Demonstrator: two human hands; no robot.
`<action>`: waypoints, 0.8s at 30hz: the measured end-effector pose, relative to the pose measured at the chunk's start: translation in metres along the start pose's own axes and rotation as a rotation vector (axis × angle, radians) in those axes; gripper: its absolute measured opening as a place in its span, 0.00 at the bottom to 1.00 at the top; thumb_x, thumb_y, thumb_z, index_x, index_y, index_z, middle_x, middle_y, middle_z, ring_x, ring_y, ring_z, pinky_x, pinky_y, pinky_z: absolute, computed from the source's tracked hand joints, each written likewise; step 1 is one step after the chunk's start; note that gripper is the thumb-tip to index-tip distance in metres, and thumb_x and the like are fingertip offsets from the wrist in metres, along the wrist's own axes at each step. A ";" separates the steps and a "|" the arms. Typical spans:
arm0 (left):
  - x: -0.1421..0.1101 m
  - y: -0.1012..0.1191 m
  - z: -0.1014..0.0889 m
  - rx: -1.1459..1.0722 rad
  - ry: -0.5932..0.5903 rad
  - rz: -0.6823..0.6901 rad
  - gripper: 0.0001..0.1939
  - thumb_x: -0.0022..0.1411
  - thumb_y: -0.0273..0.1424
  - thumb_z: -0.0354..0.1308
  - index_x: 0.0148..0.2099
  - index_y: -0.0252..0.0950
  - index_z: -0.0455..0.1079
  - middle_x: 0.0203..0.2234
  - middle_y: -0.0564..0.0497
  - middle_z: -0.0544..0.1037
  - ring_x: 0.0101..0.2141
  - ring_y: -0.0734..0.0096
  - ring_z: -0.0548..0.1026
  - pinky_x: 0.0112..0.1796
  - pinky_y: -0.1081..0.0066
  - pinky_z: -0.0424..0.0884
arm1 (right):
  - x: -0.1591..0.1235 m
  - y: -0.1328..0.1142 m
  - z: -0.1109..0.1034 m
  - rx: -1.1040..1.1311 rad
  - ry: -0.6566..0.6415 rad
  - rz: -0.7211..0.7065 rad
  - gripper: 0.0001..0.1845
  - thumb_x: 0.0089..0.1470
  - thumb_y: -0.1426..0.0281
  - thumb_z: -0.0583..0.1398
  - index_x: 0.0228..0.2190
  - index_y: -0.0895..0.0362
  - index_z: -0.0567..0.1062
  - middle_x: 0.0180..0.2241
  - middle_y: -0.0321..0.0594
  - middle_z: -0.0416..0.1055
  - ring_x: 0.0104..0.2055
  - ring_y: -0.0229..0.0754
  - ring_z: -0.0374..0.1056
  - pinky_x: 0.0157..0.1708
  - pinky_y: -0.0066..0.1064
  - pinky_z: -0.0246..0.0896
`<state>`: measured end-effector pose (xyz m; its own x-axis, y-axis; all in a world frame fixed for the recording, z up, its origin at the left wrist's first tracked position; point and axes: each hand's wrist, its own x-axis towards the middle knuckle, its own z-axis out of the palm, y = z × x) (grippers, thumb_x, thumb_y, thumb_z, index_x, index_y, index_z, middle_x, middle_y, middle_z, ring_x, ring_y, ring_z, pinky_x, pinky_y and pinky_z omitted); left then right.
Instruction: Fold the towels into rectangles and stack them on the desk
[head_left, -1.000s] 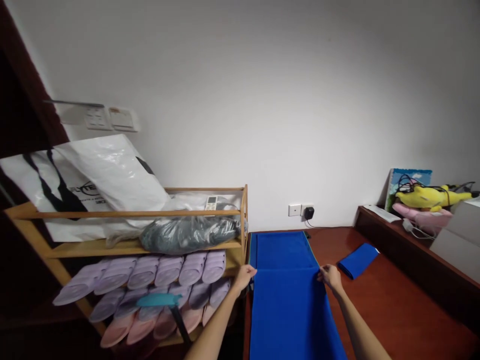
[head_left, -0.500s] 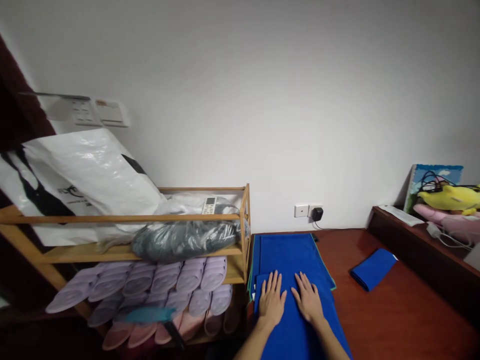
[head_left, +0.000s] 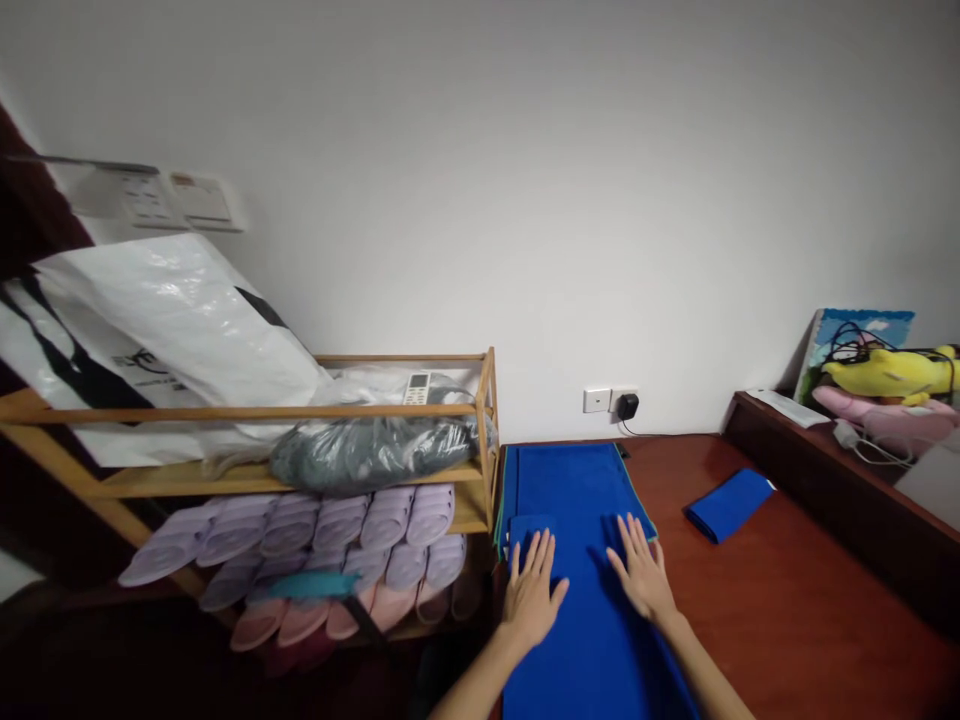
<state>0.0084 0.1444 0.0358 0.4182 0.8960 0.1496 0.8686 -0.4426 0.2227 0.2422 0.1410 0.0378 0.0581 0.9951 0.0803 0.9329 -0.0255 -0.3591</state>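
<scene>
Blue cloths (head_left: 577, 590) with green edging lie spread in layers on the reddish-brown wooden table. My left hand (head_left: 534, 595) rests palm down over the left side of the top layer, its fingers stretched out. Over the right side is my right hand (head_left: 643, 575), flat with the fingers spread; a shadow beside it suggests a small lift, though I cannot tell if it touches. Neither hand grips anything. To the right, a folded blue cloth (head_left: 729, 506) with a small white tag lies by itself on the table.
At left stands a wooden rack (head_left: 480, 440) with several lilac slippers (head_left: 337, 520), a plastic-wrapped grey bundle (head_left: 382, 452), a remote control (head_left: 417, 388) and a white bag (head_left: 180, 320). A black plug (head_left: 627, 406) sits in the wall. The raised ledge (head_left: 840, 490) at right holds a yellow plush toy (head_left: 892, 374).
My hands have moved apart, the right one outward to the right and the left slightly to the left. The view has shifted a little downward.
</scene>
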 end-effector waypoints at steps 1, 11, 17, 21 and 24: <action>-0.022 0.006 0.005 -0.001 0.048 0.052 0.34 0.66 0.42 0.40 0.67 0.40 0.31 0.65 0.49 0.45 0.63 0.58 0.46 0.60 0.49 0.46 | -0.020 -0.005 -0.001 -0.001 0.029 -0.074 0.35 0.58 0.50 0.41 0.62 0.48 0.40 0.66 0.37 0.37 0.67 0.46 0.33 0.63 0.52 0.32; -0.128 0.023 0.054 0.081 0.126 0.261 0.46 0.60 0.46 0.51 0.66 0.39 0.24 0.61 0.47 0.56 0.57 0.54 0.63 0.53 0.56 0.63 | -0.133 0.012 0.026 -0.035 -0.005 -0.205 0.34 0.57 0.51 0.48 0.61 0.40 0.43 0.64 0.36 0.45 0.64 0.52 0.45 0.58 0.54 0.50; -0.137 0.027 0.013 -0.004 -0.006 0.348 0.45 0.60 0.41 0.54 0.67 0.43 0.28 0.64 0.49 0.49 0.60 0.57 0.57 0.56 0.54 0.60 | -0.142 0.018 0.013 -0.035 0.043 -0.295 0.32 0.58 0.55 0.48 0.61 0.40 0.42 0.64 0.35 0.45 0.64 0.48 0.46 0.58 0.48 0.52; -0.153 0.007 -0.003 0.003 -0.049 0.364 0.41 0.62 0.37 0.53 0.67 0.46 0.31 0.63 0.51 0.51 0.60 0.61 0.58 0.55 0.58 0.63 | -0.167 0.054 0.006 -0.103 0.022 -0.405 0.31 0.57 0.56 0.51 0.60 0.37 0.45 0.61 0.34 0.52 0.60 0.47 0.55 0.53 0.42 0.60; -0.163 -0.003 -0.015 -0.021 -0.045 0.375 0.38 0.63 0.33 0.51 0.67 0.50 0.32 0.64 0.54 0.51 0.60 0.64 0.58 0.55 0.61 0.63 | -0.185 0.091 0.011 -0.164 0.053 -0.416 0.30 0.55 0.56 0.53 0.58 0.34 0.49 0.57 0.34 0.60 0.56 0.48 0.62 0.48 0.40 0.65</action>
<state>-0.0662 -0.0009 0.0255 0.7178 0.6721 0.1818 0.6475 -0.7404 0.1803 0.3126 -0.0444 -0.0199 -0.3200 0.9175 0.2362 0.9245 0.3569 -0.1339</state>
